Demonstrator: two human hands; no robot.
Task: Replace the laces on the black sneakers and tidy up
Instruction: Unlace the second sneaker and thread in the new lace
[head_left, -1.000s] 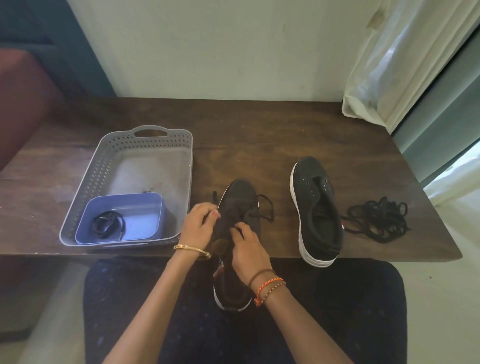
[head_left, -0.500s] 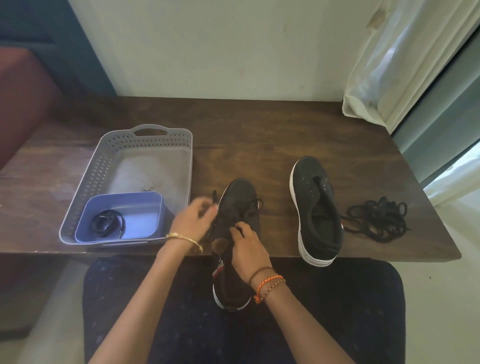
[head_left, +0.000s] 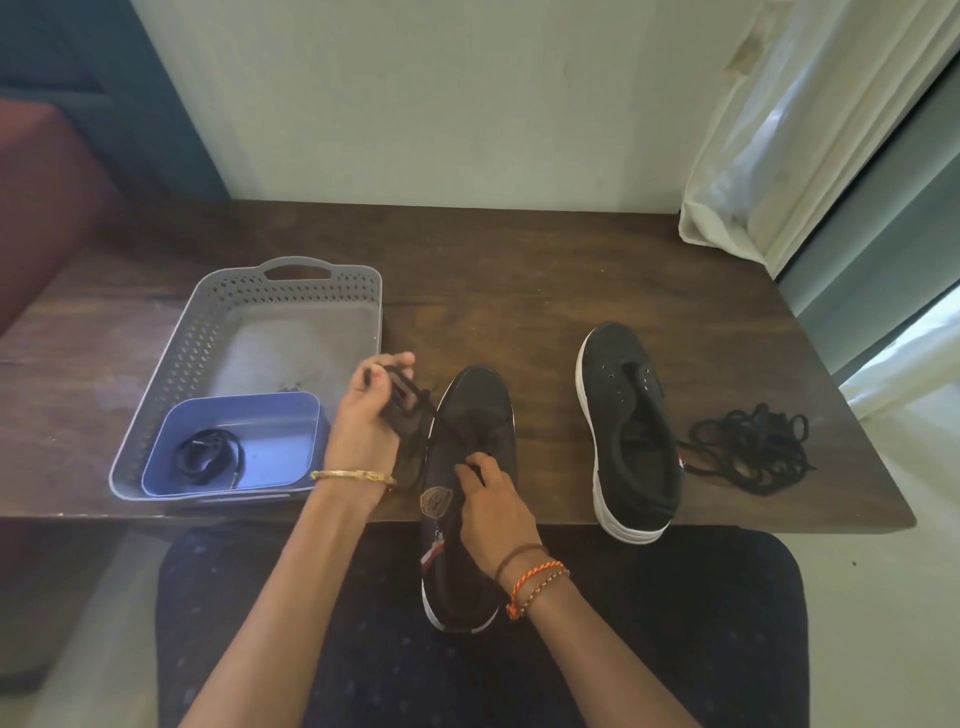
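Now the left hand (head_left: 366, 415) is gripping a bunched lace (head_left: 410, 400) beside the sneaker (head_left: 470, 467), the right hand (head_left: 493, 512) is pinching at its eyelets, and a hard tug could be snagging it.

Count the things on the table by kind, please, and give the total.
Black sneakers: 2
Lace bundles: 2, pile, coil
Lace being pulled by left hand: 1
Grey basket: 1
Blue tub: 1
Total: 7
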